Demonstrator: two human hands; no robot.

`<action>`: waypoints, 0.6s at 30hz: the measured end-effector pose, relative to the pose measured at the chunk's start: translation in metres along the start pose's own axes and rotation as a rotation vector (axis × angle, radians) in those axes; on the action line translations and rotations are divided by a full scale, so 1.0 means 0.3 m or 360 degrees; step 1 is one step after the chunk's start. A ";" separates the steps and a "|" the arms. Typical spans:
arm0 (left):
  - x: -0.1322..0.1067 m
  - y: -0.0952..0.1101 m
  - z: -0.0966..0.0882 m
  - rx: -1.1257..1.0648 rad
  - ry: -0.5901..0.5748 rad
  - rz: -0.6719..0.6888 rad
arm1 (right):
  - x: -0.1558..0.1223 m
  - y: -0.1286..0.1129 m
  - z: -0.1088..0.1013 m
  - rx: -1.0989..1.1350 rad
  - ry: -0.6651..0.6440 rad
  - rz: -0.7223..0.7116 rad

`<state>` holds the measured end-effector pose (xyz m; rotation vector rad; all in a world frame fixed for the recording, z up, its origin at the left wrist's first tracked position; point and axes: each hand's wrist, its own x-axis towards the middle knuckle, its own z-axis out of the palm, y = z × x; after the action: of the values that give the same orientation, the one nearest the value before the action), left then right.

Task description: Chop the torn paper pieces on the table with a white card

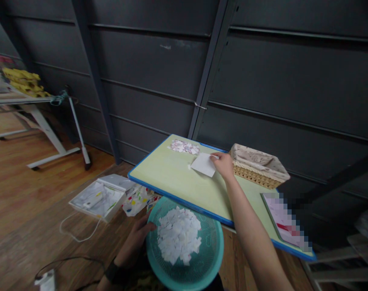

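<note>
My right hand reaches across the pale green table and pinches the corner of a white sheet of paper lying on it. Just beyond the sheet, near the table's far edge, lies a small heap of torn paper bits. My left hand grips the left rim of a teal plastic basket held below the table's near edge. The basket holds a pile of white paper scraps.
A wicker basket with a cloth lining stands on the table right of my hand. A printed sheet lies at the table's right end. On the wooden floor to the left sit an open white box, a spotted plastic bag and a cable.
</note>
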<state>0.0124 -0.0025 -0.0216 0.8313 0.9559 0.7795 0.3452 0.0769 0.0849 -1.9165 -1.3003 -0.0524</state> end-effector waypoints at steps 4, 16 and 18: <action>-0.001 0.001 0.001 0.0011 0.0033 -0.0012 | 0.007 0.014 0.009 0.0156 -0.0037 0.0037; -0.018 0.011 0.009 -0.0046 0.0056 -0.0065 | 0.003 0.020 0.027 0.0537 -0.0276 0.0097; -0.011 0.008 0.005 -0.0037 0.0063 -0.0067 | 0.000 0.017 0.028 0.0653 -0.0380 0.0123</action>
<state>0.0121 -0.0046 -0.0180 0.7755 0.9945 0.7715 0.3461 0.0814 0.0763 -1.6490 -1.2716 0.4611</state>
